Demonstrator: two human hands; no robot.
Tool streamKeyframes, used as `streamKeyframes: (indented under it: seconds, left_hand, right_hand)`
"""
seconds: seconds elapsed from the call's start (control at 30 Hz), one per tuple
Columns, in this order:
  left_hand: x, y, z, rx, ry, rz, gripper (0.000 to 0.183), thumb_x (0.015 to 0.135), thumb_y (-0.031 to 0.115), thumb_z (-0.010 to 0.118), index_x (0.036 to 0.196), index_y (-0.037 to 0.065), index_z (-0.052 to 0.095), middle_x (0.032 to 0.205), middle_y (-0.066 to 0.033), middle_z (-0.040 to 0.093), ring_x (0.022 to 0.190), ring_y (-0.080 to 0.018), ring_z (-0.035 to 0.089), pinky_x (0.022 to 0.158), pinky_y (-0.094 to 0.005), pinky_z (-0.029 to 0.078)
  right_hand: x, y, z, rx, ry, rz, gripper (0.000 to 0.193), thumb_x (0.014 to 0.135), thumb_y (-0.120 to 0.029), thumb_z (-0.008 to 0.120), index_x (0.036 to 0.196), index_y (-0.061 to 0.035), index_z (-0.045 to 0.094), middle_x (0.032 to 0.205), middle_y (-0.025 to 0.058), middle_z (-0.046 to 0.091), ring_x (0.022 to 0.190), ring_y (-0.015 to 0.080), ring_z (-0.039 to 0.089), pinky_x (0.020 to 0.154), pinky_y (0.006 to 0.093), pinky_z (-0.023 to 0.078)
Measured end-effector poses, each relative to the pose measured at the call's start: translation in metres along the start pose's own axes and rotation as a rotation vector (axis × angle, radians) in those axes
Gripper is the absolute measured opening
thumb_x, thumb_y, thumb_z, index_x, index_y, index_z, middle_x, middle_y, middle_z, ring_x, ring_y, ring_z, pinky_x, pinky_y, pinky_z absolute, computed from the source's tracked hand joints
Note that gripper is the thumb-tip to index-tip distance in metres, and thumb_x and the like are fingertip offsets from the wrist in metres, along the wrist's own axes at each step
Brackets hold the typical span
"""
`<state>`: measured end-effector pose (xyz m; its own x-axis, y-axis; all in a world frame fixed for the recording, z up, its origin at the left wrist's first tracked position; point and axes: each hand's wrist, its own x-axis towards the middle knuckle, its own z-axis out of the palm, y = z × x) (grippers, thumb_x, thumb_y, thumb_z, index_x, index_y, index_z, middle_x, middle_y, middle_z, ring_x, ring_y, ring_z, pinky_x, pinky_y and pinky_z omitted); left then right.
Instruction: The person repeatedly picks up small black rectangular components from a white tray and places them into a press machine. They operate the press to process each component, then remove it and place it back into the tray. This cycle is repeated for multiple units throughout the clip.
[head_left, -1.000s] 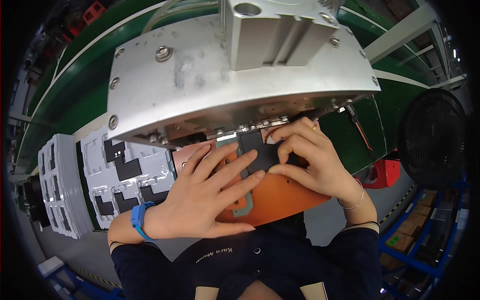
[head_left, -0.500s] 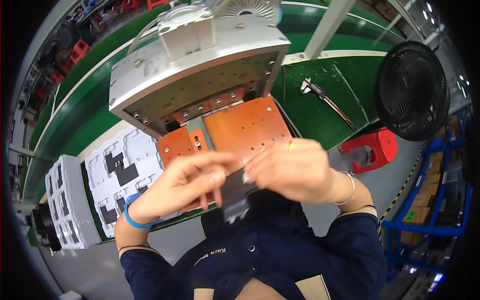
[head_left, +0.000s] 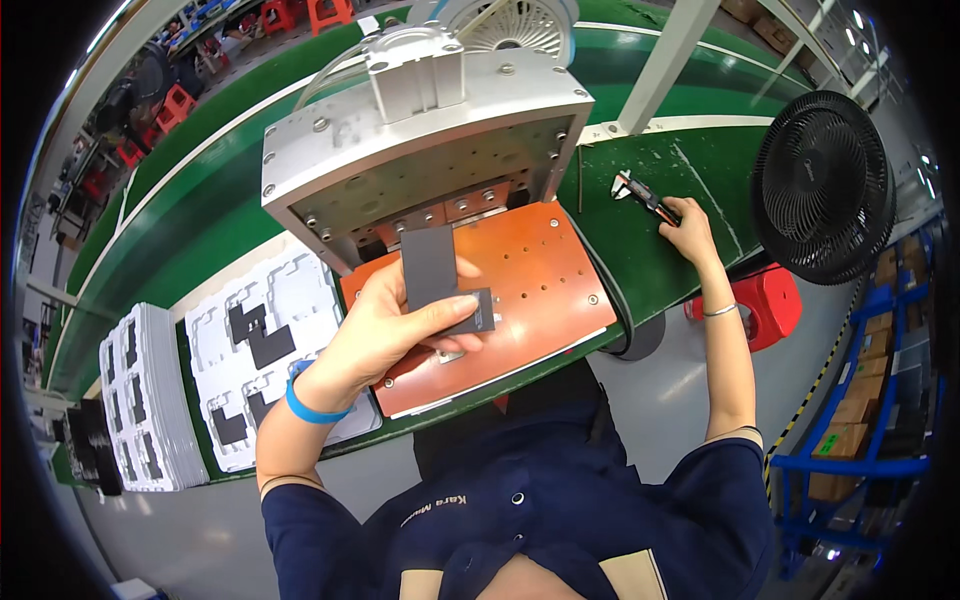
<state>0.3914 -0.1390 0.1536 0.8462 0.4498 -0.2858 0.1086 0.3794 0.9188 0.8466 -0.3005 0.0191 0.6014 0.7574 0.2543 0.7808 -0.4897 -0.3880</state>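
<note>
My left hand (head_left: 372,328) is closed on a flat, black, L-shaped piece (head_left: 430,264), thumb on its face near the short leg. The piece is held over the orange plate (head_left: 545,335) of a metal press. Out to the right, my right hand (head_left: 690,234) has its fingers closed round the lower part of a digital caliper (head_left: 641,193), which lies on the green table. The caliper's jaws point away from me, toward the far left. Part of its beam is hidden by my fingers.
Above the plate rises the press's silver metal frame (head_left: 340,150). Left of it, a white moulded tray (head_left: 310,300) holds several black pieces, beside a stack of similar trays (head_left: 185,430). A black fan (head_left: 822,190) and a red stool (head_left: 775,305) stand at the right.
My hands were together in front of the plate, over the dark piece. Now my left hand has lifted the piece over the plate, and my right hand has moved far right onto the caliper.
</note>
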Motion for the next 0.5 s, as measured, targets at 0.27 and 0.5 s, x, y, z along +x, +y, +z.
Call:
streamKeyframes:
  seconds: [0.27,0.5]
  left_hand:
    - [-0.002,-0.007,-0.004,-0.02,0.053,0.05,0.024,0.091,0.013,0.068,0.108,-0.002,0.06,0.085,-0.0107,0.069,0.065,-0.0151,0.07,0.059,-0.023,0.059]
    - [0.001,-0.004,-0.007,-0.006,-0.015,0.018,0.028,0.092,0.019,0.069,0.111,-0.002,0.063,0.089,-0.0084,0.069,0.07,-0.0117,0.069,0.063,-0.0214,0.056]
  right_hand:
    - [0.003,-0.019,-0.006,0.054,0.081,0.013,0.032,0.066,-0.007,0.069,0.097,-0.003,0.063,0.071,0.006,0.061,0.061,0.0157,0.059,0.06,0.0295,0.048]
    - [-0.057,-0.107,-0.063,0.682,0.147,-0.143,0.058,0.074,0.001,0.063,0.131,-0.0027,0.055,0.084,0.0006,0.058,0.067,0.0034,0.052,0.062,0.0173,0.04]
